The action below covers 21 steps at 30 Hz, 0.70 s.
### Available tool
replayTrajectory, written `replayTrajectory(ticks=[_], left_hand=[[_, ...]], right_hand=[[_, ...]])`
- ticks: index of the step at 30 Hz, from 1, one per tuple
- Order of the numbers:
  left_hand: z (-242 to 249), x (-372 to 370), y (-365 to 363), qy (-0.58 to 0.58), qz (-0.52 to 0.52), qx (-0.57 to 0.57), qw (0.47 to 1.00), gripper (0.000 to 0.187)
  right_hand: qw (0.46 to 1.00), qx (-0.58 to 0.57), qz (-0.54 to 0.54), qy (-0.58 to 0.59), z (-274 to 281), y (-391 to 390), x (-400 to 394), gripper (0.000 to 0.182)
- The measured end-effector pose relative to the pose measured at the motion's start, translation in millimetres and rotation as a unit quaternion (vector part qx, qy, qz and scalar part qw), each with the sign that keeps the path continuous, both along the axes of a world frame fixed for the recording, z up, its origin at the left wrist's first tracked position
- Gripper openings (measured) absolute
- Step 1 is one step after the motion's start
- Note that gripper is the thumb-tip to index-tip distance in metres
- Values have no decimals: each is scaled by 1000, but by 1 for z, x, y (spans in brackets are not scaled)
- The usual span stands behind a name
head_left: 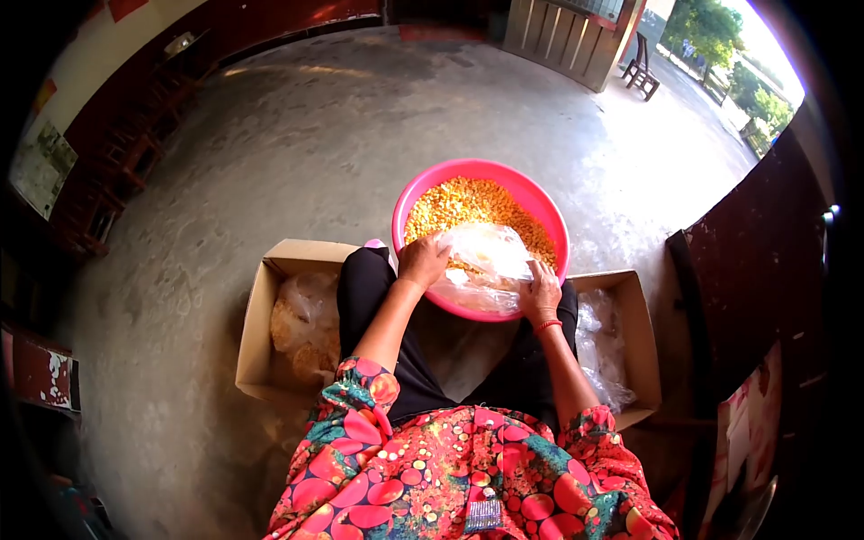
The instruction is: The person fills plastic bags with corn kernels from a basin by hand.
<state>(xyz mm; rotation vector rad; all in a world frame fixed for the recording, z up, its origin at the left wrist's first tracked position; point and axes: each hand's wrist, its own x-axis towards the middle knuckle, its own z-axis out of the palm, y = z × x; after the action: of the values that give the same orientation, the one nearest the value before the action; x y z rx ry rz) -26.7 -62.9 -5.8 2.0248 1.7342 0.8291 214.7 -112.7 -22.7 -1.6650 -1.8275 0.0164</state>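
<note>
Plastic bag (490, 250) was gripped by left hand (424, 261), at eight o'clock on the pink basin (540, 200), and right hand (541, 294), at four

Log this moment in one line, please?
left hand + right hand: holding clear plastic bag | below: round pink basin, yellow-orange kernels inside

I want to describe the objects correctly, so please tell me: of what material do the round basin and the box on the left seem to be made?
The basin looks like smooth pink plastic: its rim is evenly coloured and slightly shiny. The box seems to be plain brown cardboard, matt, with thin, straight folded walls.
</note>
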Motion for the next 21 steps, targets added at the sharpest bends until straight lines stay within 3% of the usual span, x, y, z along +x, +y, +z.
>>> replayTrajectory(ticks=[3, 13, 21], left_hand=[[0, 1, 0, 10, 24, 0, 1000, 30], [-8, -1, 6, -12, 26, 28, 999, 28], [-11, -6, 6, -63, -31, 50, 996, 43]], right_hand=[[1000, -1, 2, 0, 0, 1, 0, 30], [1000, 9, 7, -2, -2, 1, 2, 26], [1000, 1, 12, 12, -9, 3, 6, 30]])
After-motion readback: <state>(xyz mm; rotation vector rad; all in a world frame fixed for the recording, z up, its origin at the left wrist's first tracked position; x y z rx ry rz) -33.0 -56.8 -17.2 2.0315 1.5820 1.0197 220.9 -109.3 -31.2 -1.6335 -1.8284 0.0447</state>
